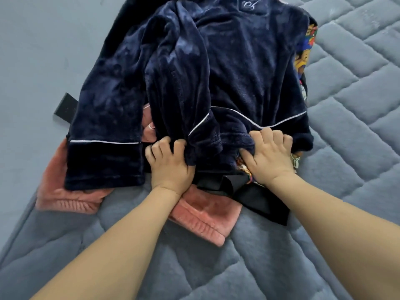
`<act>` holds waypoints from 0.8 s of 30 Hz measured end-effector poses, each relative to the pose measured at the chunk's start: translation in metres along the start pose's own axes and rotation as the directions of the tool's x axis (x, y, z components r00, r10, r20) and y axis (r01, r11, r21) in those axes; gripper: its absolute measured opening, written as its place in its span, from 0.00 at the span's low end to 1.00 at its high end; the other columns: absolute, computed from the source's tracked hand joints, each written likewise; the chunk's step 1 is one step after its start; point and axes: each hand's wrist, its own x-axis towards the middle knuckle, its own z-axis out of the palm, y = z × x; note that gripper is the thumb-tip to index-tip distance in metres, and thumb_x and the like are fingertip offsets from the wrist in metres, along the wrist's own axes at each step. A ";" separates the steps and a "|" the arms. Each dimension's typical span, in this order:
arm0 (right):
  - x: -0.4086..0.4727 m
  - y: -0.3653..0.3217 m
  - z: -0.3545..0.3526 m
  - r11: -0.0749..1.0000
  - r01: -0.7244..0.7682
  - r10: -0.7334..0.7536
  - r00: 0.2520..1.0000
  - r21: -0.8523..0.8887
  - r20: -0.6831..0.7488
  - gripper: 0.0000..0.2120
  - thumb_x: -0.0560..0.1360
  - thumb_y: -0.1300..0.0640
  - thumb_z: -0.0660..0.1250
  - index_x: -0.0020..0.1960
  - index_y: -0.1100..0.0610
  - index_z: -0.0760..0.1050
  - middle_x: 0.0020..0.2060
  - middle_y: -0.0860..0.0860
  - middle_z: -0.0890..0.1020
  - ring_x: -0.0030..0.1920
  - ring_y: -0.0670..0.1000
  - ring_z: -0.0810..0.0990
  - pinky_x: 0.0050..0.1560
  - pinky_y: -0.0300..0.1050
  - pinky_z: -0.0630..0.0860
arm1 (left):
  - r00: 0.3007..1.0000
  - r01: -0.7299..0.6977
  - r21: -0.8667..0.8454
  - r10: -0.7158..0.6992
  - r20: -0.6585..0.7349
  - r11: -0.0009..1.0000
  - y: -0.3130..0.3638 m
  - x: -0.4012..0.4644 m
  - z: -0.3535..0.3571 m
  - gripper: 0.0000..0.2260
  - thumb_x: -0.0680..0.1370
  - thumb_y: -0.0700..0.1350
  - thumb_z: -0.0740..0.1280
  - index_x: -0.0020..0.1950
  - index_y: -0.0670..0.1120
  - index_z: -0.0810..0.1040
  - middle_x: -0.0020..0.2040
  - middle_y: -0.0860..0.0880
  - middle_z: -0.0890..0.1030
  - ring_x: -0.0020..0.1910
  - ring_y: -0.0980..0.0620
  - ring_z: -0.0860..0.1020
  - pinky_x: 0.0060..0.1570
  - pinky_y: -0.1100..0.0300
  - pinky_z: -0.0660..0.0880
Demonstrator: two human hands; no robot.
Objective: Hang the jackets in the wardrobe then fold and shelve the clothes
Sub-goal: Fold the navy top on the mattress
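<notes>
Both bare forearms reach forward from the bottom of the view, converging on a heap of clothes that lies on a grey-blue quilted bed (350,87). On top of the heap is a navy fleece top (238,68), spread with its collar end away from the person and its hem toward them; thin white piping runs along the hem and the cuffs, and a small embroidered mark sits near the top edge.

The left hand (170,162) is palm down with its knuckles up, fingers curled into a bunched sleeve of the navy top just below the cuff piping, gripping the fabric. The right hand (269,155) is also palm down, fingers curled over the lower hem of the same top and the thumb tucked under the edge, so it too is clamped on the garment. The two hands sit near each other, with a fold of navy fabric between them. The other sleeve lies flat to the left, its cuff toward the person.

Under the navy top, a pink fleece garment (203,215) shows at the lower left and beneath the left wrist. A black cloth (262,204) pokes out below the right wrist, and a bright patterned cloth (304,55) shows along the right edge of the heap. A small black flat object (65,107) lies on the bed to the left.
</notes>
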 end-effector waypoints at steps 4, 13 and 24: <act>0.010 0.005 -0.048 0.980 0.159 -0.138 0.977 -0.123 0.163 0.22 0.78 0.38 0.54 0.59 0.54 0.70 0.54 0.56 0.78 0.55 0.62 0.76 0.53 0.56 0.66 | 0.981 -0.019 0.222 -0.025 0.195 0.975 0.010 0.012 -0.032 0.18 0.77 0.55 0.61 0.61 0.44 0.71 0.58 0.39 0.72 0.57 0.37 0.69 0.55 0.43 0.64; -0.120 0.053 -0.178 0.960 0.230 -0.141 0.891 -0.160 0.432 0.15 0.80 0.44 0.53 0.60 0.48 0.72 0.48 0.51 0.83 0.46 0.58 0.82 0.44 0.52 0.70 | 0.791 0.016 -0.072 0.031 0.611 0.997 0.112 -0.070 -0.141 0.16 0.75 0.57 0.59 0.57 0.52 0.78 0.57 0.44 0.82 0.55 0.39 0.80 0.45 0.53 0.72; -0.434 0.246 -0.258 0.931 0.159 0.216 0.486 -0.329 0.847 0.13 0.78 0.55 0.54 0.55 0.50 0.77 0.53 0.48 0.82 0.53 0.54 0.80 0.46 0.49 0.69 | 0.071 0.291 -0.063 0.044 0.996 0.954 0.363 -0.363 -0.150 0.10 0.67 0.53 0.65 0.43 0.49 0.77 0.41 0.50 0.80 0.42 0.47 0.79 0.42 0.55 0.73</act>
